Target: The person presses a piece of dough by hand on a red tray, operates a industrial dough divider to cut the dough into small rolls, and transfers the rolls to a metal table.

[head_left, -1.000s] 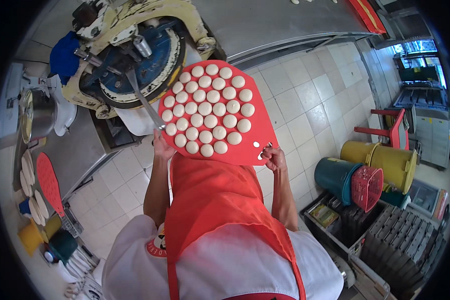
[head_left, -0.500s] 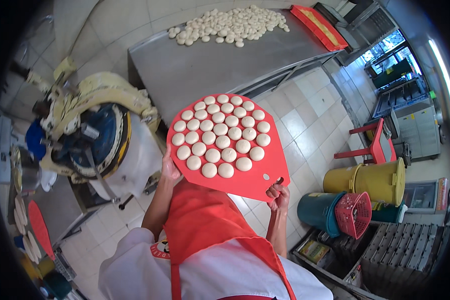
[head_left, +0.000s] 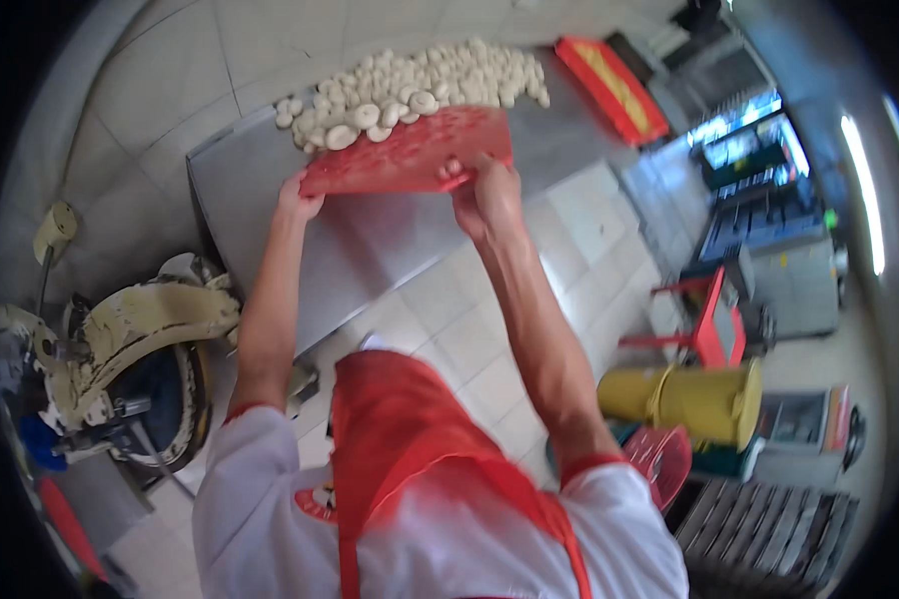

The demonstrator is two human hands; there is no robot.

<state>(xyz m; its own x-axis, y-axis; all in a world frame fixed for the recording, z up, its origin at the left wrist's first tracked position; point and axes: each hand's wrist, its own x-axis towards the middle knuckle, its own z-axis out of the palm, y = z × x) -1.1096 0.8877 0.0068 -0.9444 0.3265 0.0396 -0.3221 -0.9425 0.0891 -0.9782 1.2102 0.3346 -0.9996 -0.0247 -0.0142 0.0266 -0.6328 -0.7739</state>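
A flat red board [head_left: 410,150] is tilted over the metal table [head_left: 240,190], its far edge at the heap of dough balls [head_left: 430,80]. My left hand [head_left: 302,198] grips the board's left edge. At its near right end my right hand [head_left: 484,185] is closed round the board, some fingers showing through the handle hole. Several larger round dough pieces [head_left: 367,117] lie at the board's far edge, sliding onto the heap. The board's face looks bare apart from roundish marks, slightly blurred.
A red tray [head_left: 609,88] with something yellowish stands at the table's right end. To the left is a large cream-coloured machine with a bowl [head_left: 150,319]. Yellow bins [head_left: 704,399], a red basket [head_left: 659,464] and a red stool [head_left: 714,319] stand on the right.
Both arms have reached forward, carrying the board from in front of my apron to over the table. It has tipped, and the dough pieces have slid off its face toward the heap.
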